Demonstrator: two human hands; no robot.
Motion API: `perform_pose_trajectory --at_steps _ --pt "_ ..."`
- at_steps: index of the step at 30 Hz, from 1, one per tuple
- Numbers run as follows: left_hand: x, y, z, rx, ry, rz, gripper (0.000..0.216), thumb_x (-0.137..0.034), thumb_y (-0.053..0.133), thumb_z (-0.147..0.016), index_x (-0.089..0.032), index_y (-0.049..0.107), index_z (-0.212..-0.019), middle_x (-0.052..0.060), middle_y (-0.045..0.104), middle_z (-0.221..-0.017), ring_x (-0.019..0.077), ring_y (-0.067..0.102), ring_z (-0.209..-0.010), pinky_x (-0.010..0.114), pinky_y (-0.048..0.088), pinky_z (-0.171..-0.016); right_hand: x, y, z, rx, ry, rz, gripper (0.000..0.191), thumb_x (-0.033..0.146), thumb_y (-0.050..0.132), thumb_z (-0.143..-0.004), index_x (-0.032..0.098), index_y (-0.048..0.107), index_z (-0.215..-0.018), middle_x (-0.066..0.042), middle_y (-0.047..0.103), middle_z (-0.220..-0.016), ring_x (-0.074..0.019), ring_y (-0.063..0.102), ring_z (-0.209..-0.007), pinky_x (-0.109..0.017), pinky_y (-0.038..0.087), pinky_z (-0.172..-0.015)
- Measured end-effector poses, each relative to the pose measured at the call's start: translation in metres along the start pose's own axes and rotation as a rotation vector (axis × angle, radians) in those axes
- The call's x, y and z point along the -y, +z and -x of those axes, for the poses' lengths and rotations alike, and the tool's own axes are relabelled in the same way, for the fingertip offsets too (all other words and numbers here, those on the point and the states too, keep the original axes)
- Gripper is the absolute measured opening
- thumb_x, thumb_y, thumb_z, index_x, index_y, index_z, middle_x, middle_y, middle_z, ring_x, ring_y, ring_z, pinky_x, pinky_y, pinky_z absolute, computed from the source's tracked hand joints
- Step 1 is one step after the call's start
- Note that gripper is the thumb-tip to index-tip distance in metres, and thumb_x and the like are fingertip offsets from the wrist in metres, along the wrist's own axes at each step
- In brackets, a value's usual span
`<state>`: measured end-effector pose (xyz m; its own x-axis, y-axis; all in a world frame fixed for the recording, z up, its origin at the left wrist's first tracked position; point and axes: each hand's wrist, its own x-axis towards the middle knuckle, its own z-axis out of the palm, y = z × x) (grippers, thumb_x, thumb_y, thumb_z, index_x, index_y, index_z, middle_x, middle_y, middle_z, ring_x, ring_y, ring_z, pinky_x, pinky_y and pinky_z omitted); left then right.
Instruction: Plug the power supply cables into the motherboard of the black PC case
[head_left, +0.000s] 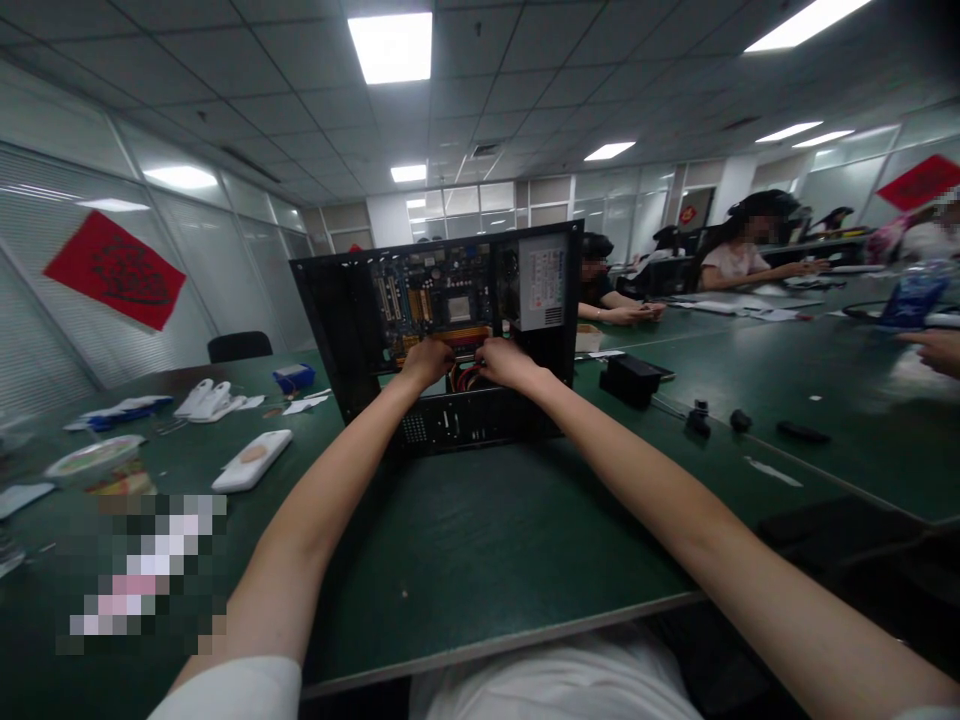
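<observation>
An open black computer case (345,330) stands on the green table (480,560) ahead of me, its motherboard (431,295) and grey power supply (541,282) exposed. Both my arms reach into it. My left hand (426,362) and my right hand (506,362) are curled close together at the lower part of the board, over a bundle of red and black cables (466,378). What the fingers grip is hidden behind the knuckles.
White gloves (210,400), a white case (251,460), a blue box (294,377) and a plate (94,457) lie left. A black box (634,378) and small black parts (739,420) sit right. Other people sit at the far right tables.
</observation>
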<state>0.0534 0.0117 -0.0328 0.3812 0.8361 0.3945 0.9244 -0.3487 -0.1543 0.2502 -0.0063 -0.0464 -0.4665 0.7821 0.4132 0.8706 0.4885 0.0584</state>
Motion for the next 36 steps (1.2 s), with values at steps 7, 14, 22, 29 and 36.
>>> perform_pose_trajectory --at_steps 7,14,22,29,36 --pt "-0.006 -0.005 0.001 0.024 -0.022 -0.022 0.029 -0.027 0.060 -0.093 -0.023 0.081 -0.112 0.014 0.077 -0.110 0.0336 0.071 -0.107 0.039 0.055 -0.089 0.001 0.001 -0.005 -0.009 -0.084 0.022 0.024 0.017 0.060 -0.092 0.013 0.075 -0.111 -0.017 0.068 -0.119 -0.0263 0.067 -0.107 -0.028 0.048 -0.084" --pt "-0.005 -0.004 0.002 0.031 -0.023 -0.019 0.030 -0.031 0.059 -0.095 -0.025 0.080 -0.115 0.014 0.076 -0.115 0.0323 0.071 -0.107 0.039 0.056 -0.091 -0.001 0.013 -0.034 -0.014 -0.274 0.059 0.033 0.009 0.050 -0.095 0.012 0.068 -0.124 -0.018 0.065 -0.127 -0.0263 0.066 -0.112 -0.032 0.050 -0.092" --pt "-0.004 -0.001 0.001 0.009 -0.016 -0.012 0.029 -0.029 0.057 -0.095 -0.023 0.081 -0.110 0.013 0.077 -0.110 0.0317 0.072 -0.105 0.038 0.056 -0.089 0.001 0.016 -0.037 -0.022 -0.199 0.110 0.036 0.013 0.048 -0.097 0.008 0.063 -0.129 -0.022 0.066 -0.127 -0.0295 0.068 -0.114 -0.037 0.052 -0.096" --pt "0.004 0.008 0.000 -0.005 -0.010 0.142 0.030 -0.027 0.056 -0.095 -0.024 0.081 -0.111 0.009 0.078 -0.109 0.0253 0.072 -0.104 0.031 0.053 -0.090 0.000 0.013 -0.037 0.014 -0.150 0.130 0.030 0.019 0.054 -0.097 0.007 0.071 -0.118 -0.024 0.072 -0.116 -0.0319 0.071 -0.110 -0.036 0.054 -0.092" --pt "0.007 0.014 -0.008 -0.022 -0.019 0.212 0.026 -0.026 0.060 -0.094 -0.017 0.083 -0.105 0.012 0.079 -0.101 0.0229 0.072 -0.096 0.029 0.052 -0.085 0.006 0.008 -0.034 0.016 -0.127 0.126 0.030 0.021 0.055 -0.098 0.007 0.071 -0.118 -0.023 0.073 -0.116 -0.0297 0.072 -0.110 -0.031 0.054 -0.090"
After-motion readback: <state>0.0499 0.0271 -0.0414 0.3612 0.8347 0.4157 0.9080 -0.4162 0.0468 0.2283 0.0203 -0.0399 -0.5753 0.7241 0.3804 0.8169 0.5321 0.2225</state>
